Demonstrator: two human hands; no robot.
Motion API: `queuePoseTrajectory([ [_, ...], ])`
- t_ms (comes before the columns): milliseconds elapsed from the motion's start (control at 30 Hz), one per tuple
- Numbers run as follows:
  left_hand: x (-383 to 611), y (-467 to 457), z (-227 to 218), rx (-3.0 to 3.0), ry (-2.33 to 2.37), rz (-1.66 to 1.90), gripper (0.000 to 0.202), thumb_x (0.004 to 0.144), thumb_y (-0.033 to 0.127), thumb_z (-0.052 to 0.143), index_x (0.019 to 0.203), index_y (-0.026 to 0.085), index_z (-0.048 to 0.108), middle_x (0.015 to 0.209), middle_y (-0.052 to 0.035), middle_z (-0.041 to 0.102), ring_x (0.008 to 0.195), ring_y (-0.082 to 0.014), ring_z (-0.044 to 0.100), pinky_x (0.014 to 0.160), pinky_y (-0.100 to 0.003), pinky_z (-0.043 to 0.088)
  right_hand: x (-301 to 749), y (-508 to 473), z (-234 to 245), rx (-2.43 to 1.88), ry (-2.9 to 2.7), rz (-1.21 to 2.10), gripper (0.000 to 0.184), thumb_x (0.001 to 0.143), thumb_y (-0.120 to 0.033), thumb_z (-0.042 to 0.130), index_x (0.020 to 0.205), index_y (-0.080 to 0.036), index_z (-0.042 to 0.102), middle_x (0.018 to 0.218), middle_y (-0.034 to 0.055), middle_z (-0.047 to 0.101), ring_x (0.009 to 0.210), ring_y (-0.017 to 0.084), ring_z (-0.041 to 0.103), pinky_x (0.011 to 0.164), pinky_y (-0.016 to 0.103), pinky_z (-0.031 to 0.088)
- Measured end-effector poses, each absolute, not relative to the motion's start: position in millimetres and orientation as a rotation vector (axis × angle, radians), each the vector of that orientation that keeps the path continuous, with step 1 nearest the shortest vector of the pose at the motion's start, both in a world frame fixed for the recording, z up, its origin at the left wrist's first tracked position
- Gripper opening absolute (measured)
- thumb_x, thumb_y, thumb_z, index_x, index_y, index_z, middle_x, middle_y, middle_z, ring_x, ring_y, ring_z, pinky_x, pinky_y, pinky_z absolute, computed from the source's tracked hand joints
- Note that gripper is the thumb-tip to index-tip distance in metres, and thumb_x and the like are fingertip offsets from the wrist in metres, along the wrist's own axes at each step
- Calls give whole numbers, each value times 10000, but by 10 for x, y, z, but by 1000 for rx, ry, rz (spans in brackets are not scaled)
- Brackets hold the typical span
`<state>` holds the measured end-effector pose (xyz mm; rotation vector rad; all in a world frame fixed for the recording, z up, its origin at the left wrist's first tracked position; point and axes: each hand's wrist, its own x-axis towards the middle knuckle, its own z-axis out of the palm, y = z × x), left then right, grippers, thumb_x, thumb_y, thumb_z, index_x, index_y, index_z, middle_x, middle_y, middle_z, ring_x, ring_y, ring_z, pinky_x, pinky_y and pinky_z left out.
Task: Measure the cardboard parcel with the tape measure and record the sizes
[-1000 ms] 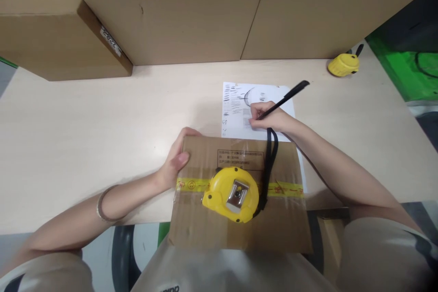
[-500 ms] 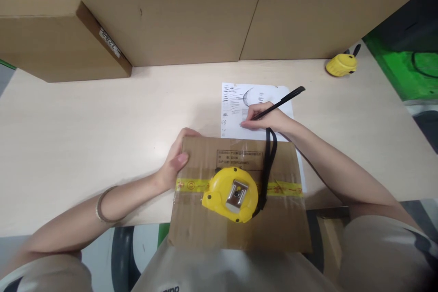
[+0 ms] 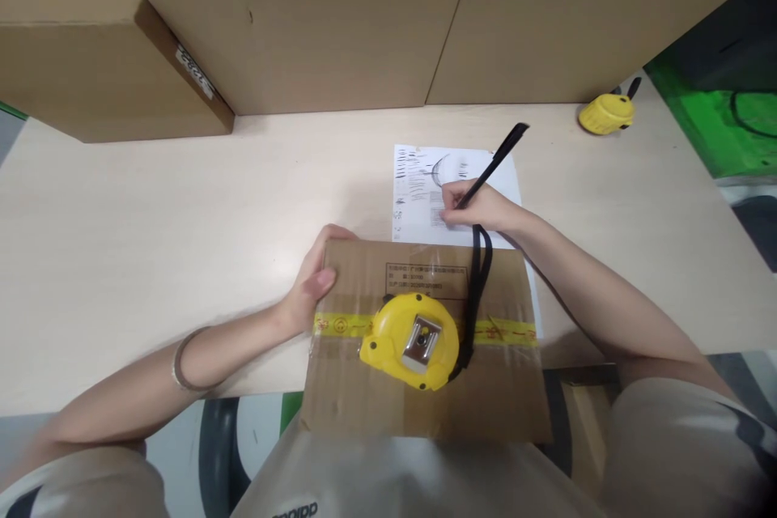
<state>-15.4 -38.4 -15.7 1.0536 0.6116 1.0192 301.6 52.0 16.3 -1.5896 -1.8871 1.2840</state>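
Observation:
My right hand (image 3: 479,205) is closed around a black pen (image 3: 498,155), its lower end against a sheet of paper (image 3: 413,220) covered in dark strokes and small marks. My left hand (image 3: 312,279) grips the upper left corner of a taped cardboard box (image 3: 358,413), thumb on top and fingers over the far side. The box overlaps the near part of the paper. On the box lies a yellow tape measure (image 3: 388,332) with a metal clip facing up. Its black wrist strap (image 3: 477,291) reaches past the box's far edge, close to my right wrist.
A second yellow tape measure (image 3: 605,114) stands at the back right of the pale table (image 3: 151,235). Large cardboard boxes (image 3: 340,24) line the back edge, and a smaller labelled box (image 3: 121,73) is at the left. A chair part (image 3: 218,453) shows below the table's front edge.
My right hand has shifted slightly right along the paper, and the pen now stands more upright. More small written marks show beside the fingertips. My left hand keeps its hold on the box.

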Motion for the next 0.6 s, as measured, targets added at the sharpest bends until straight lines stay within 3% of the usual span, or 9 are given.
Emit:
queuePoseTrajectory([
  [167,-140,-398,-143,1042,607,1018,536,891,669,728,1188,234,628,1055,-58,685,876,-230,685,708,-359,619,3115,532,406,-1897,-2018,1084,526,962,-492,596,575,-232,353,534,-19,404,533,120,358,607,330,331],
  [300,-156,-402,-139,1092,592,1016,530,936,661,703,1264,252,626,1121,-67,666,912,-233,689,707,-356,629,3141,516,494,-2195,-2152,740,532,934,-466,673,524,-221,438,540,24,437,617,183,440,703,374,361],
  [433,-223,-348,-82,1462,599,1173,465,1037,541,641,1459,347,623,1343,-66,676,1181,-254,675,950,-417,640,3125,462,577,-2325,-2171,462,442,972,-548,602,676,-219,587,735,96,631,786,273,591,810,440,424],
  [533,-293,-293,-1,1790,581,1190,326,1120,401,508,1350,343,731,1439,-68,681,1365,-266,622,1133,-483,575,3072,244,829,-2039,-2091,207,403,1014,-564,527,881,-216,681,1024,128,756,870,273,654,813,431,462],
  [600,-329,-266,35,1878,560,1142,351,1136,348,457,1282,326,776,1468,-70,679,1407,-263,614,1170,-499,562,2973,-18,1040,-1666,-2097,183,442,1065,-552,472,980,-209,737,1078,120,773,897,257,684,797,410,490],
])
